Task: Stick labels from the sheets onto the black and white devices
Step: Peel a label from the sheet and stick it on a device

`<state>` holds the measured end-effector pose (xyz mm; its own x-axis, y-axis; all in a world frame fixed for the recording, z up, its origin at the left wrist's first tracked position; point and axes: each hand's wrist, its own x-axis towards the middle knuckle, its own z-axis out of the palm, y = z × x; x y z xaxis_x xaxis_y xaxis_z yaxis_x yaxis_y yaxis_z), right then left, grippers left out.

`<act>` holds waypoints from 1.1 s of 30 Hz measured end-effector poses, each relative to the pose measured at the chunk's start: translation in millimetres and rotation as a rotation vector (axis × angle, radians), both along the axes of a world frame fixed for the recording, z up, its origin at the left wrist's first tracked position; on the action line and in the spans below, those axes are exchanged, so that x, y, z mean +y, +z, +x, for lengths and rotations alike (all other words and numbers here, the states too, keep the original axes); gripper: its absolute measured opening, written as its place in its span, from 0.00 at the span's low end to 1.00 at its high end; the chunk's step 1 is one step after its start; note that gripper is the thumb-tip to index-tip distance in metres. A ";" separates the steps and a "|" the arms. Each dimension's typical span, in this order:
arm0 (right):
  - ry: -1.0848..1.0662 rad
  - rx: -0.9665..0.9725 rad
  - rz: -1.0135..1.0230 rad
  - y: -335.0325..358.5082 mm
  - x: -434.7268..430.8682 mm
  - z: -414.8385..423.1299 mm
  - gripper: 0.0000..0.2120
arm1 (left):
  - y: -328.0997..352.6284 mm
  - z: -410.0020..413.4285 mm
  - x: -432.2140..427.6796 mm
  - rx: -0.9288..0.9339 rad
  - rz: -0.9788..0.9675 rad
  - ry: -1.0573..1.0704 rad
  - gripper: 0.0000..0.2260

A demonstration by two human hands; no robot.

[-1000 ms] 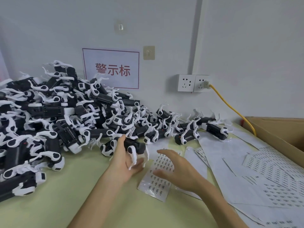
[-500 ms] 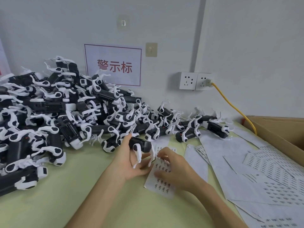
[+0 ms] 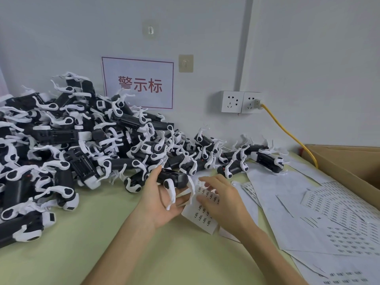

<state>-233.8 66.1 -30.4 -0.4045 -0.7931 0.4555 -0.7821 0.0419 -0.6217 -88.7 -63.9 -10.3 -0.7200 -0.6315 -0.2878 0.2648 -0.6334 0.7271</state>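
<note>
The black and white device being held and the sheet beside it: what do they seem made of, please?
The black and white device in the left hand looks like moulded plastic: smooth, faintly shiny black body, thin white legs. The small white label sheet under the right hand is probably thin paper, lying flat.

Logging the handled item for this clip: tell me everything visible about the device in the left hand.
The device is a black, plastic-looking oblong body with white legs hanging from it. It lies roughly level in the left hand: thumb over its top, fingers underneath. Its far legs dangle before the label sheet. No label shows on it.
</note>
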 end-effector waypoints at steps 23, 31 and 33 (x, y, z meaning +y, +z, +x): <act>-0.063 0.086 -0.035 5.3 4.5 2.9 0.07 | 2.4 -11.6 34.0 -0.029 -0.283 0.174 0.19; 0.021 0.113 -0.105 5.3 5.5 6.4 0.02 | -0.3 -12.3 27.6 0.042 -0.210 0.286 0.31; 0.024 0.091 -0.099 4.6 4.4 7.2 0.04 | 0.4 -12.5 27.7 0.029 -0.223 0.293 0.25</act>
